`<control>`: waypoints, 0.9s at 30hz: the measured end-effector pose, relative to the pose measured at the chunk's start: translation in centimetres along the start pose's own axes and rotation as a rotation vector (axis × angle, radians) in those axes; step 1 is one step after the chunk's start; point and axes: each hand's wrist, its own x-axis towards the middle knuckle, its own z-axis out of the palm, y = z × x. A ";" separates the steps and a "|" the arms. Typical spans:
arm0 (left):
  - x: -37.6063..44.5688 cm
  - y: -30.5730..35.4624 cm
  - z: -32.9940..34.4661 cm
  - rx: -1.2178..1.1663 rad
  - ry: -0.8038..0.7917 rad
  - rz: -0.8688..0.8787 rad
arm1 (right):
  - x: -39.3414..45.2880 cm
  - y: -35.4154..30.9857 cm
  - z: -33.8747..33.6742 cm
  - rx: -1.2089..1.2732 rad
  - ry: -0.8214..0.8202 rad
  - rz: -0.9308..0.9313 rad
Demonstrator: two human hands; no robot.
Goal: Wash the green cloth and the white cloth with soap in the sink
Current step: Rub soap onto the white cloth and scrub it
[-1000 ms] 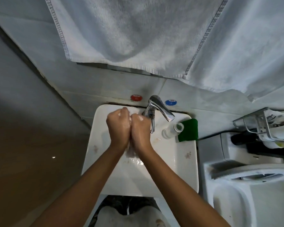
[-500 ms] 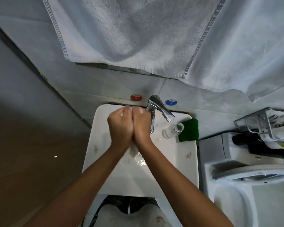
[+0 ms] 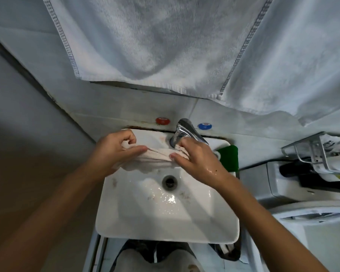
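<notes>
Both hands, left hand (image 3: pixel 114 149) and right hand (image 3: pixel 194 158), pinch the bunched white terry cloth (image 3: pixel 157 155), stretched crosswise over the white ceramic sink's (image 3: pixel 165 228) back edge; the folded green cloth (image 3: pixel 229 157) lies at its back right corner, nearer the right hand.

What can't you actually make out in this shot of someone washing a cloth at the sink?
All from the head view:
- Whether water runs from the tap: the right hand covers the spout.
- Most of the green cloth: the right hand and wrist hide its near side.
- Any soap: none identifiable.
- The ends of the white cloth: bunched inside the left hand and the right hand.
- Items in the wire rack: cut off by the right edge.
</notes>
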 end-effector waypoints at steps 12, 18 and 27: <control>-0.1 1.9 -2.3 0.852 -0.280 0.082 | 0.2 0.3 -0.6 -0.312 -0.090 0.101; -0.3 -0.1 -0.7 0.517 -0.178 0.011 | 0.2 0.2 0.6 -0.282 -0.186 0.107; -1.0 -0.4 0.2 0.110 -0.187 -0.139 | 0.0 1.0 1.7 0.373 -0.157 0.343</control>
